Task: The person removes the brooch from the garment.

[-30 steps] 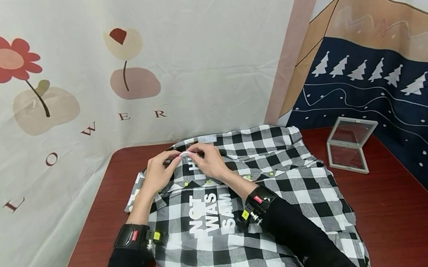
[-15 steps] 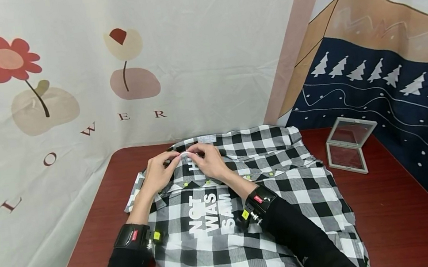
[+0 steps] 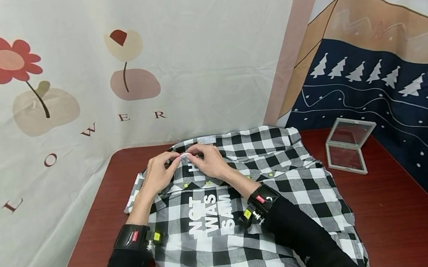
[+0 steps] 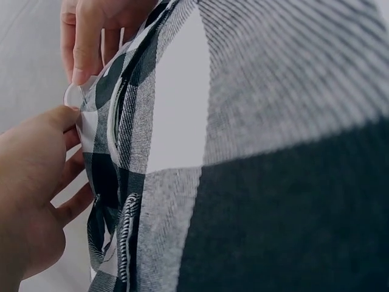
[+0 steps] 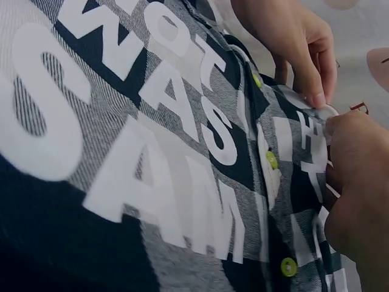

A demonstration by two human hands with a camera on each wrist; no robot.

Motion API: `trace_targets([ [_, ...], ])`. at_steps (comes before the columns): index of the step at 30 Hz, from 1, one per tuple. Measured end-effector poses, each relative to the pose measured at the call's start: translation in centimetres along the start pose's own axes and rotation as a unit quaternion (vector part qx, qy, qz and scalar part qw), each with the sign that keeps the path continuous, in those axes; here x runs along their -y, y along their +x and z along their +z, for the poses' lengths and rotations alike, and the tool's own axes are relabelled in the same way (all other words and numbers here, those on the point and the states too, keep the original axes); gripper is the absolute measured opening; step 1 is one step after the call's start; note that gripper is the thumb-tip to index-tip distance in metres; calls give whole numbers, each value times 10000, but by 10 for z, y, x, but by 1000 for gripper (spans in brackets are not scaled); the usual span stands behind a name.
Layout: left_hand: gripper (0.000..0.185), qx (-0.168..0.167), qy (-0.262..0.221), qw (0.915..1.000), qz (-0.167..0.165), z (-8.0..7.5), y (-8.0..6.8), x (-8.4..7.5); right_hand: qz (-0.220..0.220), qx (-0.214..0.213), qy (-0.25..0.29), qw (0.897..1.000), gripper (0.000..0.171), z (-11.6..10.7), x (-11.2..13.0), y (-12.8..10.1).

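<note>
Pinching the same white edge of cloth from both sides, the left hand [image 3: 157, 172] and the right hand [image 3: 210, 160] meet near the back edge of the table [image 3: 386, 201], fingertips almost touching. What they hold is part of a black-and-white checked shirt [image 3: 284, 187], which lies spread over the middle of the table and reaches down to its front edge. In the left wrist view the left hand's thumb and fingers [image 4: 58, 121] close on the thin white strip, likely to keep it taut while the other hand works it. The right wrist view shows the right hand's fingers curled tight on that strip, just beyond a row of yellow-green buttons [image 5: 271, 159] and the white lettering [image 5: 152, 146]. Lying flat probably keeps the shirt steady. A clear hinged case [image 3: 349, 145] stands open near the back right corner, well apart from the shirt.
</note>
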State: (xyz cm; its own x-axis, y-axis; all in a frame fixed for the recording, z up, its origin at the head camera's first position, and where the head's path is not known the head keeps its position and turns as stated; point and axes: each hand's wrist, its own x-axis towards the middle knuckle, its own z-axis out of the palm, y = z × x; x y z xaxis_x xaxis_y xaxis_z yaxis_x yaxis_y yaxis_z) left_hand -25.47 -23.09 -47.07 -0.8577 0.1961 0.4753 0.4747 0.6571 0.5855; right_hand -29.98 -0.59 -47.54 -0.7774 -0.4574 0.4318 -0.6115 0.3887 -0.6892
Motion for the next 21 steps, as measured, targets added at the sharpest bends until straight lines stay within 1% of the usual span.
trace_targets([
  [4, 17, 55, 180, 9998, 43, -1, 1, -3, -267, 172, -449, 9985, 27, -6, 3, 3],
  [8, 18, 120, 433, 9990, 87, -3, 2, -5, -564, 412, -1005, 9925, 33, -12, 7, 9],
  [11, 19, 145, 641, 9977, 169, -4, 4, -7, -803, 568, -1452, 9845, 33, -16, 11, 12],
  [14, 19, 136, 848, 9958, 332, -4, 5, -8, -1005, 691, -1907, 9740, 30, -18, 15, 14],
  [17, 18, 150, 1043, 9933, 477, -5, 6, -10, -1126, 817, -2327, 9625, 27, -20, 19, 15],
  [21, 17, 193, 1262, 9899, 609, -5, 6, -12, -1267, 875, -2715, 9501, 22, -20, 23, 17],
])
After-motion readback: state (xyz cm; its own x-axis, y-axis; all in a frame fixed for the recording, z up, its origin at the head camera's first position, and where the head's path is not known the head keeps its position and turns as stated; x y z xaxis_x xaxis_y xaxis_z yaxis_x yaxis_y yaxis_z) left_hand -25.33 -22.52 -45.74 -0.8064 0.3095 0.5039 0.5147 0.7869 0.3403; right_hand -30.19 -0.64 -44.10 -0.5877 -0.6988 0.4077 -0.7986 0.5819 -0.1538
